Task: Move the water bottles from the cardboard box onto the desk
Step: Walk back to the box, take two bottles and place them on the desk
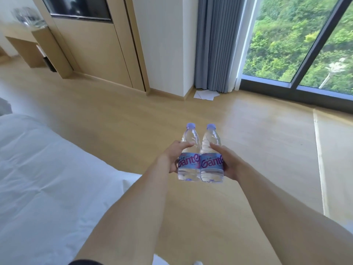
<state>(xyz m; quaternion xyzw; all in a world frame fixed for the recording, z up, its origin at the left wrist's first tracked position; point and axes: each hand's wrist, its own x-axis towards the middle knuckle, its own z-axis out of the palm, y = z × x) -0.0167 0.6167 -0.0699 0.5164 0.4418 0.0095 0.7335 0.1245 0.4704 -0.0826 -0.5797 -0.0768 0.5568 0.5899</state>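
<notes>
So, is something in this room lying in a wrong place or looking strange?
Yes: some white paper sheets lie loose on the wooden floor, at the foot of the grey curtain, one overlapping another. The two water bottles look fine, capped and upright, one in each hand.

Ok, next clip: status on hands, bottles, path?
Left hand grips left bottle; right hand grips right bottle. Both upright, touching, over floor. Box not in view. Bed at left.

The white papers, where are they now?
In the head view, the papers lie on the floor at the foot of the grey curtain, beyond the two bottles.
</notes>
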